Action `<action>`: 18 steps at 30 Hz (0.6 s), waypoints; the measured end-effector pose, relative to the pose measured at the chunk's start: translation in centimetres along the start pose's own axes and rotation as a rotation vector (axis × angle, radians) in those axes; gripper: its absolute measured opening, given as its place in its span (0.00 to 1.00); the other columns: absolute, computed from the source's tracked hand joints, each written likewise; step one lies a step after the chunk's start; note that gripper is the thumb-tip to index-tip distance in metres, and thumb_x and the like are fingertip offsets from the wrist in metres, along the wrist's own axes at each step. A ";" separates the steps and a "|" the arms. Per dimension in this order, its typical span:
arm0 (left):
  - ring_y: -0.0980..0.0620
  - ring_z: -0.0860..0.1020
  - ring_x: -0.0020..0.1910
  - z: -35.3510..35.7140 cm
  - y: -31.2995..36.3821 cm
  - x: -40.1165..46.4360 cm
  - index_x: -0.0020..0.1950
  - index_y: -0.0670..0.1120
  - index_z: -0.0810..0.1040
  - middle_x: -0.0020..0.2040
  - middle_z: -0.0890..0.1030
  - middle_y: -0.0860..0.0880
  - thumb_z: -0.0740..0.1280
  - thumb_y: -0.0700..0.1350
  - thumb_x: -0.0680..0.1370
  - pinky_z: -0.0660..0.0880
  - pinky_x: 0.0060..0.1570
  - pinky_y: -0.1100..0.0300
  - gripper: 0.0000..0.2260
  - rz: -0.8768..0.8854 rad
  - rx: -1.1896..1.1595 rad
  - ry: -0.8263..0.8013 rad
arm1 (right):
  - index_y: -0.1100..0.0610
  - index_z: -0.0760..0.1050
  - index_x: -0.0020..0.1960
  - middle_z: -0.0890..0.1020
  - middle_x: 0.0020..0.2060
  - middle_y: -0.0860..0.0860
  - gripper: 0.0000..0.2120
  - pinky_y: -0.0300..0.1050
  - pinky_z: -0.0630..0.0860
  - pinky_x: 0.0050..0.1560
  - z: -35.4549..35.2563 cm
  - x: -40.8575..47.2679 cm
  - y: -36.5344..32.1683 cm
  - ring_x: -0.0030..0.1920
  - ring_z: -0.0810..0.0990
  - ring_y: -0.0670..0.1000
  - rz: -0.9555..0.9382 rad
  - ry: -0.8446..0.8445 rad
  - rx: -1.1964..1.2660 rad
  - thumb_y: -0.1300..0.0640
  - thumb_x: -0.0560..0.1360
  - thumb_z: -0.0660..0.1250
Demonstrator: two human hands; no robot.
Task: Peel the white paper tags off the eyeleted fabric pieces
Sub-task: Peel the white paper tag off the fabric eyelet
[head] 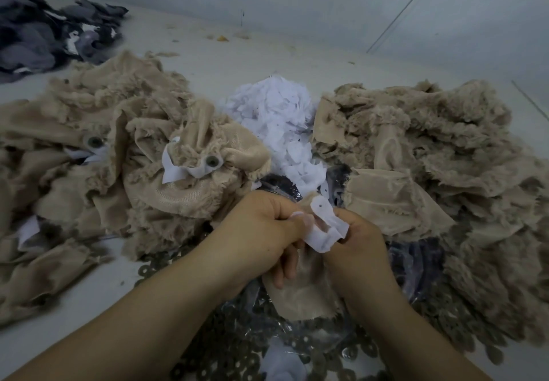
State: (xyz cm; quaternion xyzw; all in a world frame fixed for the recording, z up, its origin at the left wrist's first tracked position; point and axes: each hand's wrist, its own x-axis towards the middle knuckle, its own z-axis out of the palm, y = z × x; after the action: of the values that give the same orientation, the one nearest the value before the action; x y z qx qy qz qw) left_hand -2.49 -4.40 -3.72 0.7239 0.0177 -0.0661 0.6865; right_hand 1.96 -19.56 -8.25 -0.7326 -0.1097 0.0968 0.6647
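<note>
Left hand (pixel 261 226) grips a fuzzy beige fabric piece (pixel 300 294); right hand (pixel 353 241) pinches its curled, punched white paper tag (pixel 325 227).

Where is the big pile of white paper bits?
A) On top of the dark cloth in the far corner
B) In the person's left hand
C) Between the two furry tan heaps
C: the paper pile sits on the table between the left tan heap and the right tan heap, beyond both hands.
</note>
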 end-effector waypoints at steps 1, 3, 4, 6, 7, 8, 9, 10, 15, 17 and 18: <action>0.36 0.71 0.28 0.1 0.1 -0.2 0.42 0.43 0.85 0.30 0.76 0.34 0.63 0.42 0.83 0.70 0.24 0.60 0.14 -0.002 0.004 -0.022 | 0.50 0.84 0.37 0.85 0.33 0.45 0.15 0.38 0.79 0.40 0.0 0.0 0.1 0.36 0.82 0.40 0.010 0.017 -0.039 0.65 0.78 0.69; 0.39 0.73 0.26 0.4 0.5 -0.6 0.43 0.44 0.86 0.31 0.78 0.36 0.63 0.39 0.82 0.72 0.24 0.59 0.13 0.023 -0.020 -0.057 | 0.60 0.84 0.45 0.86 0.38 0.54 0.07 0.45 0.81 0.43 -0.1 -0.2 0.2 0.39 0.83 0.50 0.006 0.013 0.053 0.69 0.77 0.69; 0.41 0.75 0.25 0.6 0.6 -0.8 0.45 0.42 0.85 0.32 0.80 0.38 0.63 0.37 0.81 0.73 0.23 0.59 0.11 0.034 -0.069 -0.070 | 0.65 0.83 0.47 0.86 0.39 0.59 0.03 0.47 0.81 0.43 -0.2 -0.4 0.2 0.39 0.83 0.52 -0.001 0.009 0.127 0.68 0.76 0.70; 0.43 0.79 0.26 0.8 1.0 -1.3 0.48 0.37 0.83 0.35 0.82 0.37 0.65 0.33 0.80 0.76 0.25 0.59 0.07 0.024 -0.171 -0.125 | 0.67 0.81 0.49 0.85 0.40 0.61 0.04 0.44 0.83 0.42 -0.3 -0.8 0.2 0.39 0.84 0.52 -0.005 0.015 0.182 0.68 0.76 0.68; 0.42 0.80 0.27 1.0 1.0 -1.4 0.49 0.35 0.82 0.36 0.83 0.35 0.65 0.33 0.79 0.78 0.26 0.58 0.05 0.016 -0.193 -0.146 | 0.66 0.81 0.49 0.85 0.39 0.59 0.04 0.40 0.82 0.40 -0.4 -0.7 0.3 0.39 0.85 0.49 0.000 0.022 0.169 0.70 0.76 0.67; 0.41 0.81 0.28 1.2 0.9 -1.3 0.48 0.34 0.80 0.37 0.83 0.34 0.66 0.32 0.79 0.78 0.26 0.57 0.03 0.013 -0.176 -0.130 | 0.64 0.81 0.47 0.86 0.37 0.54 0.05 0.36 0.80 0.38 -0.5 -0.6 0.5 0.37 0.85 0.45 0.005 0.015 0.160 0.70 0.76 0.67; 0.40 0.82 0.29 1.4 0.7 -1.2 0.47 0.34 0.78 0.36 0.83 0.34 0.67 0.33 0.78 0.79 0.26 0.55 0.02 0.014 -0.129 -0.076 | 0.60 0.81 0.45 0.86 0.35 0.49 0.06 0.32 0.79 0.36 -0.5 -0.5 0.4 0.35 0.84 0.41 0.015 0.009 0.152 0.70 0.75 0.69; 0.40 0.82 0.29 1.4 0.4 -1.1 0.46 0.34 0.77 0.35 0.83 0.36 0.68 0.33 0.78 0.79 0.26 0.54 0.02 0.018 -0.069 -0.002 | 0.58 0.80 0.45 0.86 0.33 0.46 0.07 0.30 0.77 0.34 -0.4 -0.4 0.5 0.34 0.83 0.39 0.010 0.003 0.151 0.69 0.73 0.71; 0.44 0.78 0.23 1.0 -0.7 -0.5 0.39 0.38 0.82 0.29 0.81 0.39 0.74 0.34 0.73 0.76 0.24 0.58 0.03 0.056 0.054 0.164 | 0.49 0.81 0.48 0.86 0.38 0.40 0.26 0.32 0.79 0.44 -0.8 -0.7 0.8 0.43 0.84 0.39 -0.122 -0.017 -0.034 0.80 0.68 0.71; 0.47 0.76 0.22 0.8 -0.9 -0.4 0.37 0.40 0.84 0.26 0.80 0.40 0.76 0.35 0.71 0.74 0.23 0.60 0.04 0.067 0.088 0.196 | 0.43 0.80 0.48 0.84 0.42 0.35 0.34 0.31 0.77 0.47 -1.0 -0.9 0.6 0.45 0.82 0.37 -0.153 -0.005 -0.116 0.84 0.65 0.69; 0.48 0.76 0.22 0.7 -1.0 -0.4 0.36 0.40 0.84 0.26 0.80 0.40 0.76 0.36 0.71 0.74 0.23 0.60 0.04 0.071 0.100 0.203 | 0.42 0.79 0.48 0.84 0.42 0.34 0.36 0.30 0.77 0.47 -1.1 -0.9 0.6 0.45 0.82 0.36 -0.151 0.000 -0.133 0.84 0.64 0.69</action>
State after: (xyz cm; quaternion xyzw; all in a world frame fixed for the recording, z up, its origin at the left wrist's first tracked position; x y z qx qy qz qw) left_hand -3.10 -4.99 -4.66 0.7602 0.0582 0.0308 0.6463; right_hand 1.45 -20.88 -8.79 -0.7648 -0.1706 0.0389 0.6201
